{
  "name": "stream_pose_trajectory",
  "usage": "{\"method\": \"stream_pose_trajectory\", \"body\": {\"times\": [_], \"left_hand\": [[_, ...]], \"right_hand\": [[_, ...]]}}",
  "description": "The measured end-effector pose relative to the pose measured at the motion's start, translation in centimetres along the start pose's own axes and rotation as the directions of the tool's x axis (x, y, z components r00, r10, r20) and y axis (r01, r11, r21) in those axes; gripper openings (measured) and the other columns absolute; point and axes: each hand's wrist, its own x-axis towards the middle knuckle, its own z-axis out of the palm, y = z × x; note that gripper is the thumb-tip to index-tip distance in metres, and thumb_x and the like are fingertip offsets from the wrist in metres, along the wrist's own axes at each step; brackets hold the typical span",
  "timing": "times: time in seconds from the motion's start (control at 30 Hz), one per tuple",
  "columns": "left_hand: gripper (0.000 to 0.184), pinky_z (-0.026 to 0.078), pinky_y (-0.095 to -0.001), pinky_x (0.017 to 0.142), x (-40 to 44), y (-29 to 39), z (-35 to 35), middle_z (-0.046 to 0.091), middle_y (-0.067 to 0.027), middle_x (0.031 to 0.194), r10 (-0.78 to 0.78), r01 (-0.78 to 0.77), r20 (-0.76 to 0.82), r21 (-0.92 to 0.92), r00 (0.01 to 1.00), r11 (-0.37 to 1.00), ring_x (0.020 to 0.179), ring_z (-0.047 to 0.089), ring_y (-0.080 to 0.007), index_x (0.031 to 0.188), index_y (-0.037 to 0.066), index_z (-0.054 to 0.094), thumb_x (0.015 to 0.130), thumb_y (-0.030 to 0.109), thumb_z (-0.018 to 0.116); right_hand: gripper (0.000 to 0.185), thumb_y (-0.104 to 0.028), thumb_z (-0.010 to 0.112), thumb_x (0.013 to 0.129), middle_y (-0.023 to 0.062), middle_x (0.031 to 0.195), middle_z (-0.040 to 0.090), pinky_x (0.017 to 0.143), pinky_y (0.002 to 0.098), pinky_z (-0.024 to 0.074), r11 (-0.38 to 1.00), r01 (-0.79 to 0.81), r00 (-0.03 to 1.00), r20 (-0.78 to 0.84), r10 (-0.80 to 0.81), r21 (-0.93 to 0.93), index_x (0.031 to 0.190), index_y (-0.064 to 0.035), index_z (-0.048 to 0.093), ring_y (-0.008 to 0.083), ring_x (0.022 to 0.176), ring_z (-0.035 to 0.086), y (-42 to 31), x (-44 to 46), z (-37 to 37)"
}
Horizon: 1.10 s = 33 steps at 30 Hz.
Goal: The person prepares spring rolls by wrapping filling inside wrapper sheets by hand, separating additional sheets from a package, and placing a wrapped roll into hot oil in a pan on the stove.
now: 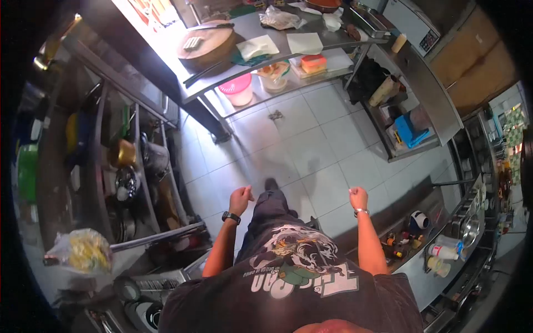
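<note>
My left hand (241,201) hangs in front of my left side, above the tiled floor, with its fingers curled. A black watch (231,217) is on that wrist. My right hand (358,198) is held out at a similar height to the right, closed into a loose fist, with a metal bracelet (361,211) behind it. No object shows in either hand, and neither touches any furniture. Between them, one leg in dark trousers (272,204) is forward on the floor.
Ahead stands a metal worktable (261,66) bearing a round chopping block (206,44); a pink-lidded tub (237,90) sits on its lower shelf. Shelves with pots (154,155) line the left. A bag of yellow food (83,252) is at lower left. A side table (430,89) stands right.
</note>
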Motion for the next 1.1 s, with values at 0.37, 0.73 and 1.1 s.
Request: {"method": "stream_pose_trajectory", "body": {"times": [0.37, 0.73, 1.1], "left_hand": [[0.026, 0.056, -0.0402, 0.078, 29.8, 3.6, 4.1, 0.07, -0.0164, 0.104, -0.2, 0.266, 0.179, -0.552, 0.963, 0.79, 0.088, 0.07, -0.027, 0.105, 0.006, 0.053, 0.102, 0.032, 0.055], [0.069, 0.047, -0.0516, 0.104, 54.9, 27.7, 15.9, 0.038, -0.0198, 0.148, -0.26, 0.484, 0.412, -0.792, 0.873, 0.371, 0.131, 0.045, -0.0371, 0.148, 0.005, 0.03, 0.096, 0.034, 0.064], [0.078, 0.057, -0.0425, 0.096, 65.4, 27.3, 24.1, 0.031, -0.0284, 0.145, -0.51, 0.33, 0.25, -0.941, 0.823, 0.072, 0.119, 0.051, -0.035, 0.141, -0.007, 0.028, 0.092, 0.035, 0.071]], "right_hand": [[0.047, -0.012, 0.073, 0.087, 0.0105, 0.117, 0.064, 0.065, 0.0302, 0.0588, 0.884, -0.057, 0.972, 0.226, -0.056, 0.465, 0.129, -0.0034, 0.056, 0.0169, 0.086, 0.067, -18.9, 29.0, 1.1], [0.089, -0.028, 0.08, 0.085, 0.01, 0.146, 0.044, 0.088, 0.0381, 0.0501, 0.42, -0.493, 0.835, 0.55, -0.018, 0.762, 0.151, -0.0008, 0.026, 0.0192, 0.122, 0.049, -33.9, 59.0, -0.5], [0.021, -0.021, 0.074, 0.09, -0.0024, 0.098, 0.065, 0.081, 0.0359, 0.0497, 0.38, -0.841, 0.303, 0.917, -0.26, 0.385, 0.107, -0.0121, 0.066, 0.0143, 0.094, 0.059, -37.7, 71.5, 3.7]]}}
